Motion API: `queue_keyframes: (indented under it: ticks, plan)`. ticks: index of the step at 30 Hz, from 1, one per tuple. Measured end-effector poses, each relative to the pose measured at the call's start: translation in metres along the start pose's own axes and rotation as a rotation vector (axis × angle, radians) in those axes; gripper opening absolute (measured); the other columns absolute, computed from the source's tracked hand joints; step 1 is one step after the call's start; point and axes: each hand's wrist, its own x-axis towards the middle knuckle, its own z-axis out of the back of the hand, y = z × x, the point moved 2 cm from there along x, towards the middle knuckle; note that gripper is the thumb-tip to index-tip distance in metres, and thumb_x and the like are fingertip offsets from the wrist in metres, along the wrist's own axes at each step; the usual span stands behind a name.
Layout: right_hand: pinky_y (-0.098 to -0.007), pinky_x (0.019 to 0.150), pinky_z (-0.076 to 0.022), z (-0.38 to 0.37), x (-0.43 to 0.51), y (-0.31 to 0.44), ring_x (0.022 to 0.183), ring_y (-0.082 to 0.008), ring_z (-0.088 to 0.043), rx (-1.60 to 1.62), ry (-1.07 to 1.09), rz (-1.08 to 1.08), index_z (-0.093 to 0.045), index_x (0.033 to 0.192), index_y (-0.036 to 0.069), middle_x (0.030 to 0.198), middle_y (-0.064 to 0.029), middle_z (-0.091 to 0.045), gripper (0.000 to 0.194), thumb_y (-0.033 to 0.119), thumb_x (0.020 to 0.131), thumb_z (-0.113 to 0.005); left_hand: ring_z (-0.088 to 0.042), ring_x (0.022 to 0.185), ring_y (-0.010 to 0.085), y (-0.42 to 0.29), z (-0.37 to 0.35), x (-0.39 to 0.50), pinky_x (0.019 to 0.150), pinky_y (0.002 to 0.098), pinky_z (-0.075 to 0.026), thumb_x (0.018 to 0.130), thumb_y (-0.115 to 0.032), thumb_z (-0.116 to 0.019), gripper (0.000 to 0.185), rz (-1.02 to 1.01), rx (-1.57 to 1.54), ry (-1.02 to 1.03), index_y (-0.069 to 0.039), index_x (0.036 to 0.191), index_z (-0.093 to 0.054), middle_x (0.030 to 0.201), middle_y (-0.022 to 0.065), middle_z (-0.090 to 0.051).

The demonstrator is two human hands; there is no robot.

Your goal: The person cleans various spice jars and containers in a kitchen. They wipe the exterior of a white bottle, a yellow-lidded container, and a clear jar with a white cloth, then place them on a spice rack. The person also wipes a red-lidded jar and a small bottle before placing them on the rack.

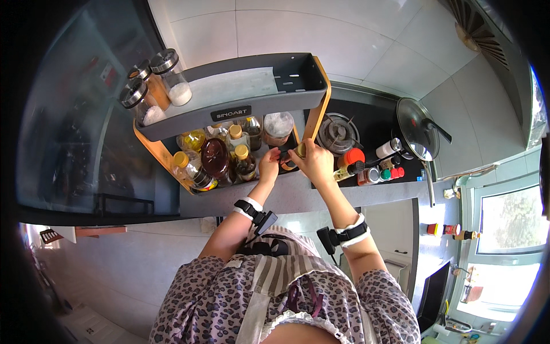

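My right hand [316, 162] is closed around the yellowish cap of a dark bottle [288, 165] at the right end of the rack's lower tier. Beside it, my left hand [270, 165] has its fingertips close to that bottle; whether they touch it is unclear. The two-tier grey rack [275, 101] has wooden side supports. Left of my hands on the lower tier stand a small dark bottle with a gold cap [245, 165], a large dark red-brown bottle [215, 159] and a yellow-capped bottle [193, 172]. A clear tub of white powder [278, 127] stands behind my hands.
Glass shakers [174, 81] stand on the upper tier's left end. To the right is a gas burner [339, 132], with a red-lidded jar [352, 157] and several small seasoning containers near it. A lidded pan [417, 129] lies farther right. A dark glossy panel [103, 129] borders the left.
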Motion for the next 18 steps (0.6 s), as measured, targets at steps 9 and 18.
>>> queue_keyframes:
  ticks: [9,18]
  plan:
    - [-0.0384,0.050,-0.0528,-0.025,-0.003,0.006,0.055,-0.0291,-0.066,-0.107,0.094,-0.197,-0.054,0.077,0.007,0.058,-0.0115,-0.063,0.040,0.042,0.074,-0.074,-0.062,0.111,0.0196,-0.016,0.001,-0.023,0.097,0.0300,-0.045,0.077,0.015,-0.036,0.055,-0.157,0.349,0.313,-0.002,0.125,-0.058,0.117,0.0118,-0.067]
    - [-0.0421,0.061,-0.0549,-0.013,-0.010,-0.005,0.068,-0.0331,-0.068,0.018,0.219,-0.383,-0.055,0.089,0.007,0.074,-0.0160,-0.068,0.044,0.043,0.073,-0.074,-0.049,0.129,0.0248,0.006,0.006,-0.008,0.106,0.0303,-0.037,0.073,0.013,-0.037,0.075,-0.144,0.588,0.500,-0.009,0.146,-0.036,0.139,0.0157,-0.050]
